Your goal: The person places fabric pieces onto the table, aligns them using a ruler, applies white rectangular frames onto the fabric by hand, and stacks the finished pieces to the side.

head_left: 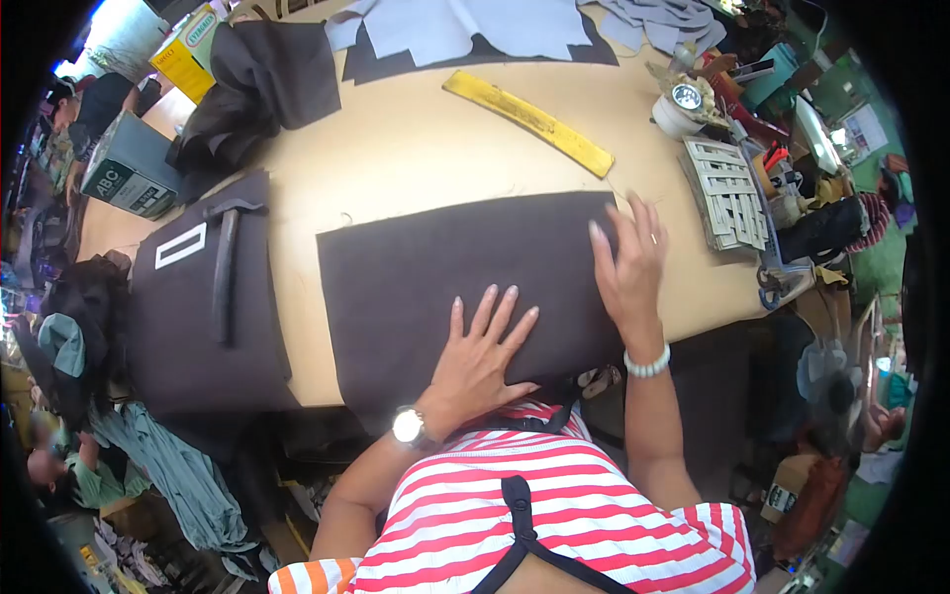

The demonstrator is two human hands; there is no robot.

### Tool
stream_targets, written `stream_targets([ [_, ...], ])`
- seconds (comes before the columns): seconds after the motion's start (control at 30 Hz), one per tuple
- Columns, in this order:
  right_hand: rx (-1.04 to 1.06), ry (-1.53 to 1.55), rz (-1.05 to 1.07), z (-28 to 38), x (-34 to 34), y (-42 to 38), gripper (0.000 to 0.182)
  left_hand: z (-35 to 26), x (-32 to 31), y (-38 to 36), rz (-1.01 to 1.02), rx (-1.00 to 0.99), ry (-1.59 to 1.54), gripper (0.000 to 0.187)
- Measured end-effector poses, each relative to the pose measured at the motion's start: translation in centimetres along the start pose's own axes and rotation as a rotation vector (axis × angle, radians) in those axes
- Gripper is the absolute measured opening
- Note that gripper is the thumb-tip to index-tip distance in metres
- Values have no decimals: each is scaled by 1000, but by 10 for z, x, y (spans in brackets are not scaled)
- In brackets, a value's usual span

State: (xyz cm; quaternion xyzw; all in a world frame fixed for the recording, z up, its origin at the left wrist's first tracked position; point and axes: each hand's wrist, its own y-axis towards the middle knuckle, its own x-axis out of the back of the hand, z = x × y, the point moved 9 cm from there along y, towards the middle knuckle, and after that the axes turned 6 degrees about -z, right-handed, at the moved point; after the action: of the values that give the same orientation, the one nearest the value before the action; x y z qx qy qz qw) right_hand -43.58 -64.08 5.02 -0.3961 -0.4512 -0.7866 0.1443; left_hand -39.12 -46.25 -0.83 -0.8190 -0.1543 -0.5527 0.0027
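On the near side of the table, the left hand lies flat, fingers spread, on the dark cloth. The right hand has its fingers apart by the cloth's right edge; I can't tell if it touches. The cloth looks light, soft and bendy, and hard to break. It might slide or crease, so two corners seem best to hold. Farther off lies a yellow strip.
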Motion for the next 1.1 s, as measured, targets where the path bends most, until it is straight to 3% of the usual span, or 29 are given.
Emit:
stream_targets([
  [0.13, 91, 175, -74, -3, -78, 80, 33, -4, -7, -1, 12, 15, 53, 90],
  [0.2, 0, 92, -30, -21, -128, 108, 36, -6, -9, -5, 17, 29, 85, 90],
  [0.33, -78, -79, 143, -27, -158, 115, 37, -8, -15, -9, -25, 87, 40, 88],
  [0.43, 6, 122, 73, -25, -146, 120, 32, -8, -18, -8, -38, 75, 59, 85],
  [0.53, -113, 373, 142, -21, -133, 129, 24, -10, -18, -6, -74, 49, 35, 75],
  [0.63, 46, 559, 16, 21, -76, 130, 21, -14, -23, -4, -86, 43, 30, 70],
  [0.77, 28, 688, 394, 68, -44, 87, 16, -15, -24, -3, -93, 48, 28, 71],
  [0.87, 273, 504, 257, 84, -31, 50, 17, -16, -18, -6, -99, 57, -27, 73],
  [0.97, 173, 322, -18, 53, -12, 17, 21, -13, 10, -5, -206, 88, -117, 65],
  [1.0, -21, 407, 18, 34, -11, 4, 22, -6, 20, -8, -257, 104, -154, 61],
  [1.1, -275, 428, 26, 5, -1, -31, 23, 31, 49, -23, -457, 208, -138, 39],
])
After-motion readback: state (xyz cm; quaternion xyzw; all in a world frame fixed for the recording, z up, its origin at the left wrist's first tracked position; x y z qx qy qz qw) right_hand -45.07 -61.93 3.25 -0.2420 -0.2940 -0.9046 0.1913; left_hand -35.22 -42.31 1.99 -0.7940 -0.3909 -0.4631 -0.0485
